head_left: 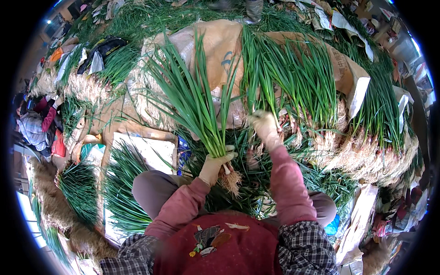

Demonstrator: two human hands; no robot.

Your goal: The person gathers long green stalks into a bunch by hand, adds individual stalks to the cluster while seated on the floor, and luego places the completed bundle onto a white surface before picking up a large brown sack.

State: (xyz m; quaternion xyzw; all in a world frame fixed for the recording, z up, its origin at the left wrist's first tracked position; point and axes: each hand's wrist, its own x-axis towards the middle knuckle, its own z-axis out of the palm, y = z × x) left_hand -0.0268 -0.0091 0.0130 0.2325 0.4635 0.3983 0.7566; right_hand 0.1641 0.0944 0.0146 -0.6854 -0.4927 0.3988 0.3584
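A bunch of spring onions (204, 110) stands fanned out in my gloved left hand (216, 166). Its green leaves point away from me, and its white stems and pale roots (230, 181) stick out below the fist. My right hand (266, 127), also gloved, is closed at the near edge of the large heap of spring onions (298, 87). It grips a spring onion (252, 108) by the lower stem. A blurred, root-like end hangs under that hand. The heap's reddish stems and roots lie just to its right.
Brown sacking (223, 50) lies under and behind the heap. On the left, more spring onions (126, 190) rest on a white board (153, 149). Loose leaves (321, 183) litter the area by my knees. Another person (36, 121) sits at the far left, and a boot (253, 11) stands at the back.
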